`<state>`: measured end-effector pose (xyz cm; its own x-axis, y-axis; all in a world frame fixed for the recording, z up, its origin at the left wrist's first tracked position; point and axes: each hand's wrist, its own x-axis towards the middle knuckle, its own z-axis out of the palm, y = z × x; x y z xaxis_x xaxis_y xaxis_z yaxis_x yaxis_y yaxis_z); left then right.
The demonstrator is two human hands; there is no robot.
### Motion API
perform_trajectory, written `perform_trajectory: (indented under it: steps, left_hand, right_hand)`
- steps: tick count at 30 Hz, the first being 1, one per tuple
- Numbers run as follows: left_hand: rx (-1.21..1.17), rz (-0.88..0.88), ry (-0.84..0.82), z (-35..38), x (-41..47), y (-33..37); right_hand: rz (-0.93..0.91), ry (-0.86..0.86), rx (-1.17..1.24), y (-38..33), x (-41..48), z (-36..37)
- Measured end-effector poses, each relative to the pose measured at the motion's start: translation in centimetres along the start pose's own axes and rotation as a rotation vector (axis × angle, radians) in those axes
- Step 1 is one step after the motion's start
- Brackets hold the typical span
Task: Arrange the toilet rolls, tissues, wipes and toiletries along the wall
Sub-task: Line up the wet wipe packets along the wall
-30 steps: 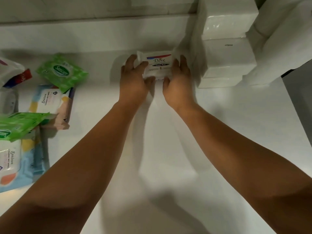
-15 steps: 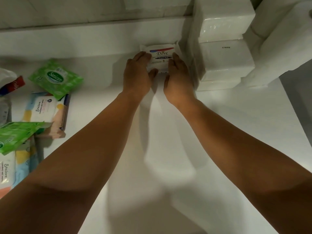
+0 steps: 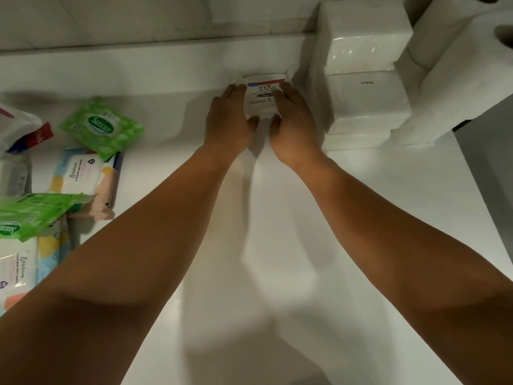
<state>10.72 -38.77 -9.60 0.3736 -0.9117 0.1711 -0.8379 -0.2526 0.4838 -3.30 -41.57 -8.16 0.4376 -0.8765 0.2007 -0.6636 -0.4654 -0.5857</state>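
Observation:
A white Dove soap pack (image 3: pixel 262 95) lies on the white counter (image 3: pixel 361 204), close to the raised ledge along the wall. My left hand (image 3: pixel 230 118) holds its left side and my right hand (image 3: pixel 294 120) its right side, fingers over the top and thumbs at the near edge. Just to the right stands a stack of white tissue packs (image 3: pixel 366 98), and beyond it are white toilet rolls (image 3: pixel 458 79). Both stand against the wall.
At the left lie loose wipes: a green Sanicare pack (image 3: pixel 101 127), a pastel Stalove pack (image 3: pixel 83 176), another green pack (image 3: pixel 30 218) and another Stalove pack (image 3: pixel 16 273). A white bag with red and blue print (image 3: pixel 27 132) sits at the far left edge.
Both hands have carried the Dove pack away from me to the ledge by the wall, closer to the tissue stack.

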Motion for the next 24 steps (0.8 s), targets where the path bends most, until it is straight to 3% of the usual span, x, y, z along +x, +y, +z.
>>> perform_trajectory:
  steps: [3,11,24]
  left_hand:
    - [-0.023,-0.015,0.015,-0.7,-1.1,-0.3]
    - [-0.022,0.062,0.130,-6.8,-7.7,-1.0]
    - [-0.047,-0.075,0.178,-20.7,-22.4,-11.1]
  right_hand:
    - [-0.059,0.093,0.028,-0.6,-0.4,-0.4]
    - [-0.148,0.146,0.178,-4.5,-4.5,-1.7]
    - [-0.231,-0.153,0.366,-19.7,-14.8,4.3]
